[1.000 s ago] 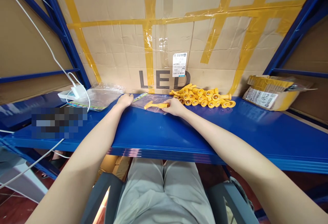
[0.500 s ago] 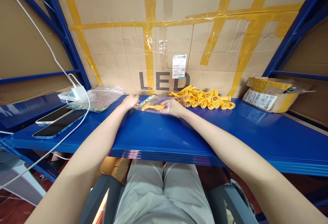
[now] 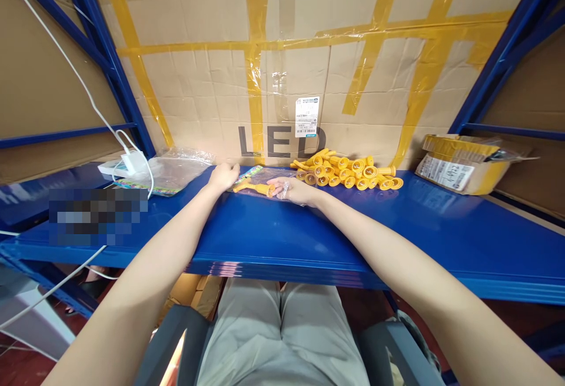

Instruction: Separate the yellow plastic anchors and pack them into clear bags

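Observation:
A clear plastic bag [image 3: 286, 174] with a colourful printed strip lies flat on the blue shelf between my hands. Inside it is a yellow plastic piece [image 3: 252, 187] with a slim bent end and a round flared end. My left hand [image 3: 224, 176] rests at the bag's printed end, fingers curled in and closed at its edge. At the other end, my right hand [image 3: 296, 190] has its fingers closed at the flared end of the yellow piece, with crinkled plastic around them. Behind my right hand lies a pile of similar yellow pieces [image 3: 348, 171], their round ends mostly facing me.
More clear bags [image 3: 176, 168] lie at the left beside a white charger [image 3: 132, 163] and its cable. A blurred patch [image 3: 97, 215] covers things at the front left. A taped carton [image 3: 463, 165] sits at the right. Large cardboard [image 3: 198, 92] stands behind the shelf.
The yellow piece has slid left, deeper into the bag toward the printed strip. My right hand has shifted slightly left with it, while my left hand has stayed almost in place.

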